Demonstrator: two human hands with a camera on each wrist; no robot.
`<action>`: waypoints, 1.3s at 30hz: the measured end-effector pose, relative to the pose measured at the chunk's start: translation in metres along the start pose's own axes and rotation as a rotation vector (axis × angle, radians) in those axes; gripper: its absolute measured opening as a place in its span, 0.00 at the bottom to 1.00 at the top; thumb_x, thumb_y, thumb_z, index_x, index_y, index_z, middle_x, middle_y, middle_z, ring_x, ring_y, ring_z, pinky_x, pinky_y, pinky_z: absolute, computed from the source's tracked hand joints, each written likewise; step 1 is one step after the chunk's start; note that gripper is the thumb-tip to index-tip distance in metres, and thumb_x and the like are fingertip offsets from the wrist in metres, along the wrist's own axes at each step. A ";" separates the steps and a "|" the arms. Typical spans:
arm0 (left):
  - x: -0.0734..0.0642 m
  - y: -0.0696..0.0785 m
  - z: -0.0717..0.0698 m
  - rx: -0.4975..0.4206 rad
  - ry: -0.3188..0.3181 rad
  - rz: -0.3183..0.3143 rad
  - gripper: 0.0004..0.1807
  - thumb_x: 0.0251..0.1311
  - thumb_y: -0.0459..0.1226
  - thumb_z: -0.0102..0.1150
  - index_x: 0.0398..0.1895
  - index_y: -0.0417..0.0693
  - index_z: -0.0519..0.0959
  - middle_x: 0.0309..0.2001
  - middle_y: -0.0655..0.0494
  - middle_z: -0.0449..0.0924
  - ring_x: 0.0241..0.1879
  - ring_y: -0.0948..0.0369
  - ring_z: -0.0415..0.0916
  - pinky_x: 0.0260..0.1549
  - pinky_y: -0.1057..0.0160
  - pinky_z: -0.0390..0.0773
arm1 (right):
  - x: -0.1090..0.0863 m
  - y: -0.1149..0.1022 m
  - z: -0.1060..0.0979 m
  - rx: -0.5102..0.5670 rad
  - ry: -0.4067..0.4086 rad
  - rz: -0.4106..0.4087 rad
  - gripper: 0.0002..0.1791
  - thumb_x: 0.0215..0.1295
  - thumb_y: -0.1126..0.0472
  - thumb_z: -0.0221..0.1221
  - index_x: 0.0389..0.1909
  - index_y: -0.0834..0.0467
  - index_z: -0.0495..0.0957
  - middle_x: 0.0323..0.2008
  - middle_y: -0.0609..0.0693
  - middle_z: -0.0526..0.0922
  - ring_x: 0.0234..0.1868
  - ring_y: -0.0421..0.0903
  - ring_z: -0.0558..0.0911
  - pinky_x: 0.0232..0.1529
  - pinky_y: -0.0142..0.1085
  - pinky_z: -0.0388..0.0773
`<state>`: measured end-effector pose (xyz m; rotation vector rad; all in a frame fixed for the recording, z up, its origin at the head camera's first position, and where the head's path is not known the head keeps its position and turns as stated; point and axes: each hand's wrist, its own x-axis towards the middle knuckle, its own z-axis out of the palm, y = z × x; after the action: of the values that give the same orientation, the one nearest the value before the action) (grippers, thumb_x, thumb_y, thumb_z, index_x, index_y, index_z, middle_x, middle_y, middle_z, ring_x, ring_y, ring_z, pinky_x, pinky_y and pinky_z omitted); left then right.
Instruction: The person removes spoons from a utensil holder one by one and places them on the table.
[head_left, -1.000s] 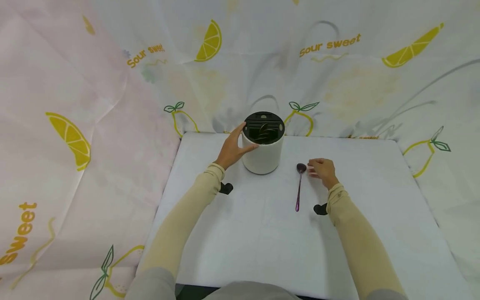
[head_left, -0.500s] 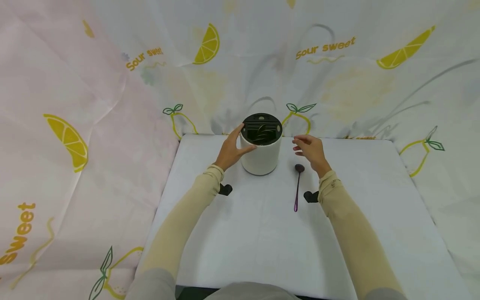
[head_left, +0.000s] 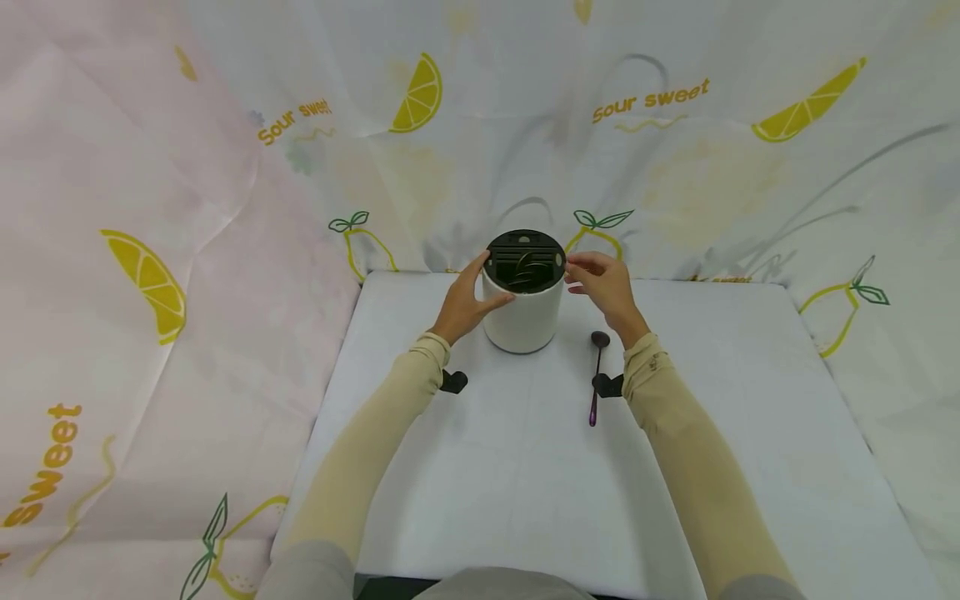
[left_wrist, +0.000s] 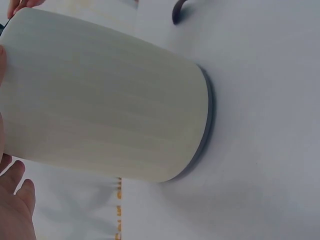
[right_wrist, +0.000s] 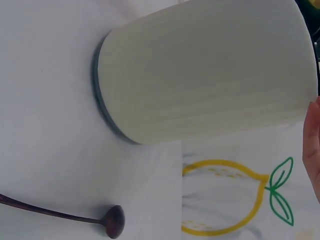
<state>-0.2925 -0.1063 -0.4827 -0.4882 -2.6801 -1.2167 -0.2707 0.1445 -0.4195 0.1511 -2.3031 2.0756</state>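
Observation:
A white cylindrical utensil holder [head_left: 522, 321] with a black slotted top [head_left: 525, 260] stands upright on the table. My left hand [head_left: 461, 307] holds its upper left side, thumb across the front and fingers around the rim. At the right edge of the top, my right hand [head_left: 606, 290] has its fingertips at the rim; they appear to touch it. In the right wrist view a finger [right_wrist: 312, 145] lies along the holder's upper edge. A dark purple long-handled spoon [head_left: 598, 340] lies right of the holder, its handle partly covered by the black wrist piece.
A white cloth covers the table [head_left: 480, 492]. Directly behind the holder rises a backdrop [head_left: 465, 167] printed with lemons, and more of it hangs at the left and right.
My right hand has moved up and left, from beside the spoon's bowl to the holder's right rim. The left hand keeps its hold; holder and spoon stay put.

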 end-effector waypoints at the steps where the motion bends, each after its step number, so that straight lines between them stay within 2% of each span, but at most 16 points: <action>1: 0.000 0.000 0.000 -0.001 0.001 0.003 0.50 0.38 0.64 0.56 0.66 0.67 0.46 0.64 0.73 0.45 0.62 0.70 0.47 0.60 0.61 0.54 | 0.000 -0.003 0.001 0.005 -0.005 -0.016 0.17 0.55 0.64 0.58 0.45 0.68 0.74 0.41 0.67 0.75 0.38 0.58 0.77 0.36 0.44 0.78; 7: 0.002 -0.003 0.001 0.003 -0.004 0.002 0.50 0.37 0.65 0.55 0.66 0.68 0.45 0.64 0.75 0.45 0.62 0.71 0.47 0.59 0.61 0.55 | -0.002 -0.011 0.006 -0.049 -0.057 -0.116 0.18 0.54 0.66 0.59 0.45 0.70 0.73 0.42 0.64 0.76 0.38 0.52 0.78 0.34 0.39 0.78; 11: 0.002 -0.004 0.001 -0.007 0.004 0.009 0.50 0.37 0.64 0.56 0.66 0.68 0.46 0.63 0.76 0.45 0.61 0.71 0.47 0.59 0.61 0.55 | -0.001 -0.011 0.010 -0.104 -0.087 -0.164 0.16 0.52 0.66 0.60 0.43 0.67 0.76 0.40 0.61 0.77 0.34 0.57 0.76 0.31 0.40 0.78; 14: 0.002 -0.005 0.001 -0.012 0.005 0.010 0.50 0.37 0.64 0.56 0.66 0.69 0.46 0.63 0.76 0.45 0.61 0.71 0.47 0.59 0.62 0.55 | 0.001 -0.007 0.014 -0.117 -0.102 -0.173 0.15 0.51 0.67 0.61 0.42 0.66 0.77 0.40 0.60 0.78 0.30 0.62 0.74 0.29 0.40 0.78; 17: 0.003 -0.005 0.001 -0.014 -0.001 0.004 0.50 0.37 0.65 0.56 0.65 0.71 0.45 0.63 0.76 0.46 0.61 0.71 0.47 0.59 0.63 0.54 | 0.003 0.001 0.017 -0.137 -0.105 -0.150 0.15 0.52 0.64 0.61 0.43 0.63 0.78 0.41 0.57 0.78 0.27 0.60 0.74 0.29 0.39 0.79; 21: 0.003 -0.005 0.001 -0.016 -0.006 -0.002 0.49 0.37 0.65 0.56 0.65 0.72 0.45 0.63 0.76 0.46 0.61 0.71 0.47 0.59 0.63 0.55 | 0.009 0.016 0.019 -0.162 -0.080 -0.105 0.15 0.51 0.59 0.62 0.42 0.54 0.79 0.41 0.50 0.78 0.25 0.54 0.74 0.30 0.39 0.79; 25: 0.003 -0.005 0.000 -0.021 -0.002 0.000 0.49 0.37 0.65 0.56 0.65 0.72 0.45 0.63 0.77 0.46 0.61 0.72 0.47 0.59 0.62 0.55 | 0.012 0.026 0.022 -0.196 -0.048 -0.104 0.15 0.50 0.54 0.63 0.41 0.48 0.80 0.39 0.46 0.78 0.24 0.50 0.74 0.29 0.36 0.79; 29: 0.002 -0.005 0.001 -0.022 0.006 0.006 0.49 0.37 0.65 0.56 0.65 0.71 0.46 0.63 0.76 0.46 0.61 0.72 0.46 0.59 0.63 0.55 | 0.015 0.027 0.025 -0.250 -0.012 -0.158 0.13 0.49 0.51 0.63 0.38 0.47 0.81 0.34 0.46 0.80 0.21 0.48 0.74 0.24 0.33 0.78; 32: 0.002 -0.005 0.001 -0.022 0.006 0.007 0.49 0.37 0.65 0.56 0.65 0.70 0.46 0.63 0.76 0.46 0.61 0.72 0.46 0.59 0.63 0.55 | 0.017 0.028 0.027 -0.322 0.028 -0.216 0.12 0.49 0.50 0.63 0.35 0.47 0.82 0.27 0.46 0.80 0.17 0.45 0.72 0.17 0.31 0.72; 35: 0.002 -0.005 0.001 -0.016 0.000 0.005 0.49 0.37 0.65 0.56 0.65 0.71 0.46 0.63 0.76 0.46 0.61 0.72 0.47 0.59 0.62 0.55 | 0.017 0.026 0.028 -0.361 0.070 -0.264 0.10 0.48 0.51 0.63 0.33 0.47 0.83 0.23 0.45 0.80 0.18 0.42 0.71 0.15 0.31 0.66; 39: 0.003 -0.005 0.000 -0.013 -0.002 0.016 0.50 0.37 0.65 0.56 0.65 0.70 0.46 0.64 0.74 0.47 0.62 0.70 0.47 0.60 0.62 0.54 | 0.017 0.022 0.029 -0.342 0.103 -0.318 0.08 0.48 0.53 0.64 0.32 0.48 0.84 0.25 0.44 0.80 0.25 0.39 0.74 0.18 0.30 0.69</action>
<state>-0.2970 -0.1087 -0.4856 -0.5116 -2.6664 -1.2308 -0.2889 0.1167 -0.4423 0.3599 -2.3459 1.4876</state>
